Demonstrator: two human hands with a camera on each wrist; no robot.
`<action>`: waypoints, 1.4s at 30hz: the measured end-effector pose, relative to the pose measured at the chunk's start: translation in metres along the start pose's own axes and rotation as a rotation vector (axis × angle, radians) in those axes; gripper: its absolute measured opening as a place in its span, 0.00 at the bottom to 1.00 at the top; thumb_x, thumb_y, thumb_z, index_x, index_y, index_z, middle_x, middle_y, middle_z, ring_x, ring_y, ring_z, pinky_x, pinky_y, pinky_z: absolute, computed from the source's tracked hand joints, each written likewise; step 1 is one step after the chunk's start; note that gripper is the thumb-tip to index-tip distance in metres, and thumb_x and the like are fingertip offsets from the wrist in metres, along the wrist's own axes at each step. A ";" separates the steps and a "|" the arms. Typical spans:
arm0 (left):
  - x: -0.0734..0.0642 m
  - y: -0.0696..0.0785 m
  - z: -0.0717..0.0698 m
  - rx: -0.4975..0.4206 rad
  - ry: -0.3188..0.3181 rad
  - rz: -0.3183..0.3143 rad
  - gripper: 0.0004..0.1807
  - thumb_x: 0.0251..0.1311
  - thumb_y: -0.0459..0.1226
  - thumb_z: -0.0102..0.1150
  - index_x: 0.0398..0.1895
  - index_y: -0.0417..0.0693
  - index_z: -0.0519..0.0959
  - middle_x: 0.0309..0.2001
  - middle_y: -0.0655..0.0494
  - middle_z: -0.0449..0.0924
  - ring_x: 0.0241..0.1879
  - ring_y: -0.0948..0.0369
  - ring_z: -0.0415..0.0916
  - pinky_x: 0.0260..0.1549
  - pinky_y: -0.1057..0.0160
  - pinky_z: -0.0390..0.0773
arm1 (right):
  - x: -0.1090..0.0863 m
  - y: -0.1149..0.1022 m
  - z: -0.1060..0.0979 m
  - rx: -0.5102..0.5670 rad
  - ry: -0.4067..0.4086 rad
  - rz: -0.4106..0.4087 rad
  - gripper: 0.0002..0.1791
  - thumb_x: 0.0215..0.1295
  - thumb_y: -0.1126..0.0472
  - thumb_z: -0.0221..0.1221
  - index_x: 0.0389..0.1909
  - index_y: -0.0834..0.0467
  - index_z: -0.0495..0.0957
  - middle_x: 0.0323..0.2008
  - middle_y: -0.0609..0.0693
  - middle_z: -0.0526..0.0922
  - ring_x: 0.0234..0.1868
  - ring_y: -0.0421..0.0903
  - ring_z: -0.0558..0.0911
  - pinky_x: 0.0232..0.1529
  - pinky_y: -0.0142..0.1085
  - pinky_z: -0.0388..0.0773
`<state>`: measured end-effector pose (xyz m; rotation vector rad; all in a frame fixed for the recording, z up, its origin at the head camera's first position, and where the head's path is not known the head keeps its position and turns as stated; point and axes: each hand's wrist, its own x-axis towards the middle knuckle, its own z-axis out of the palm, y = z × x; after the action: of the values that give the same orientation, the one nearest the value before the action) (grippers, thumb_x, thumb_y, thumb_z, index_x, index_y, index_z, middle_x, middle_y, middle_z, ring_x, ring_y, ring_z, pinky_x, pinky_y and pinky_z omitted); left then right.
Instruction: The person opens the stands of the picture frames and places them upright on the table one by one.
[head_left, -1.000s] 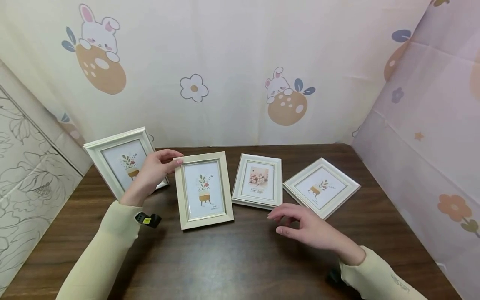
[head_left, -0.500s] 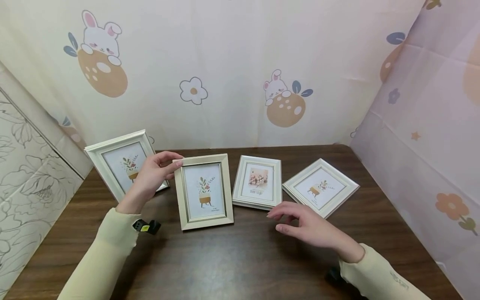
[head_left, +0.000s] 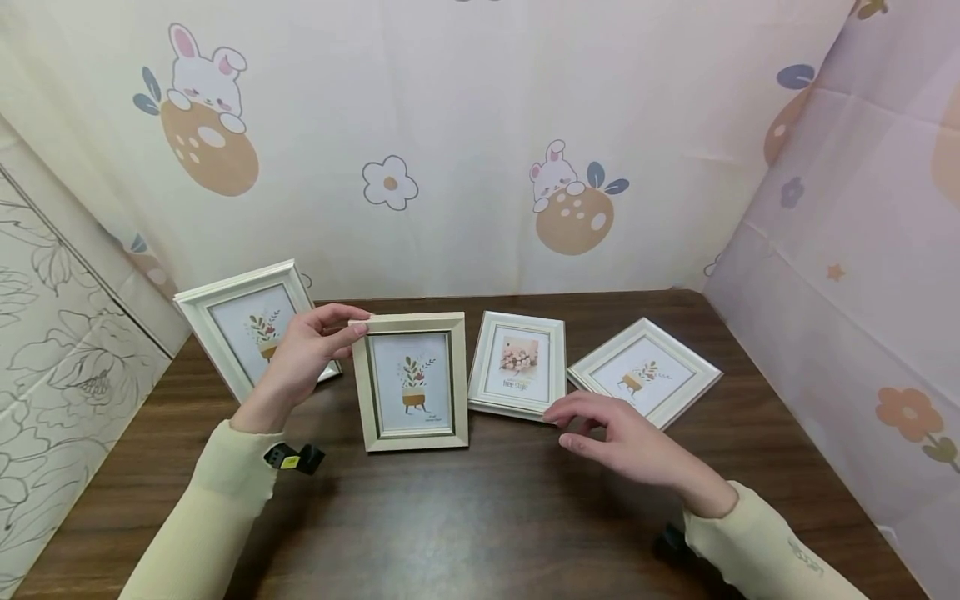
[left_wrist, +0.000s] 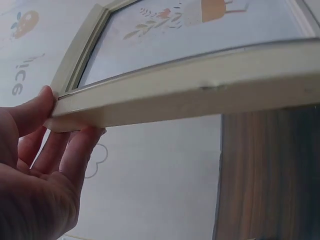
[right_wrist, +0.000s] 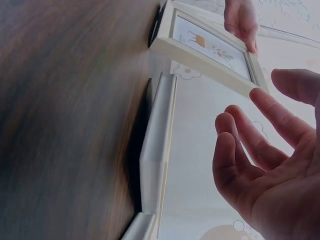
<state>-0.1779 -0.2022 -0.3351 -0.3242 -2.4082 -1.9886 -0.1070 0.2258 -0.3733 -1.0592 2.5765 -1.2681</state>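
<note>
My left hand [head_left: 303,358] pinches the upper left corner of a cream picture frame [head_left: 357,383], thumb in front and fingers behind, as the left wrist view shows. This picture frame stands nearly upright on the table, its plant-pot print facing me. My right hand [head_left: 622,437] hovers above the table with loosely bent fingers, holding nothing. Close to its fingertips is a white picture frame [head_left: 480,367] with a blossom print. In the right wrist view the right fingers [right_wrist: 270,110] are apart from every frame, and the cream picture frame [right_wrist: 200,60] appears beyond them.
Another white picture frame [head_left: 213,333] stands tilted at the left, partly behind my left hand and wrist. A further white picture frame [head_left: 678,404] lies turned diagonally at the right. Printed curtains [head_left: 450,250] border the dark wooden table [head_left: 420,533] at the back and sides.
The cream picture frame has tipped more upright, still pinched by my left hand. My right hand has shifted slightly to the right. The other frames stay in place.
</note>
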 end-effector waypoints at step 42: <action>0.000 0.010 0.022 -0.478 0.062 0.273 0.12 0.65 0.25 0.60 0.40 0.50 0.87 0.45 0.55 0.84 0.40 0.64 0.78 0.35 0.68 0.81 | 0.024 0.011 -0.016 0.027 0.149 0.104 0.24 0.68 0.65 0.62 0.64 0.61 0.73 0.53 0.55 0.82 0.51 0.49 0.81 0.49 0.37 0.79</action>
<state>-0.1736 -0.1791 -0.3301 -0.5473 -1.7132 -2.3650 -0.1370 0.2262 -0.3652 -0.8444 2.6729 -1.4010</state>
